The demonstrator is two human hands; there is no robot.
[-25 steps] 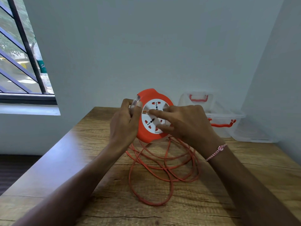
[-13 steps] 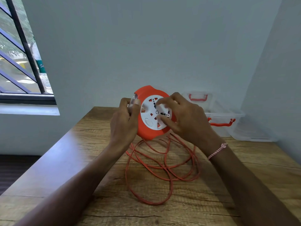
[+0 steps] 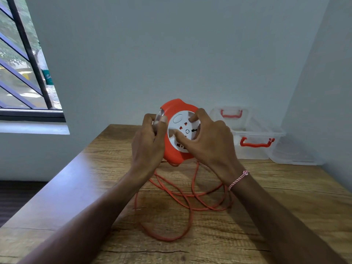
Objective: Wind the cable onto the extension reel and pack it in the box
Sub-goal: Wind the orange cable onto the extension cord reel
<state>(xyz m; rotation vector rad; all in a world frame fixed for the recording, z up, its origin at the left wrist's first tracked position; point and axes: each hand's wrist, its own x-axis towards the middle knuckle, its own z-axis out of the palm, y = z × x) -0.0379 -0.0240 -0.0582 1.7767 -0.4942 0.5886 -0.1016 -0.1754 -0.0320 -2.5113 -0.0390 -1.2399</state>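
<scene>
An orange extension reel [image 3: 172,152] with a white socket face is held upright above the table. My left hand [image 3: 148,143] grips its left edge, thumb on the rim. My right hand [image 3: 207,143] presses its fingers into the white face, thumb and fingers spread on it. Loose orange cable [image 3: 187,204] hangs from the reel's underside and lies in several loops on the wood. A clear plastic box [image 3: 255,138] with orange handles stands at the back right, open, its lid [image 3: 231,115] leaning on the wall behind it.
The wooden table [image 3: 76,197] ends at a left edge with dark floor below. Grey walls close the back and right sides. A barred window [image 3: 22,73] is at the upper left. A second clear lid or tray [image 3: 297,155] lies right of the box.
The white face has turned under my right fingers and the reel has risen slightly. Fewer cable loops lie on the table; the pile has thinned.
</scene>
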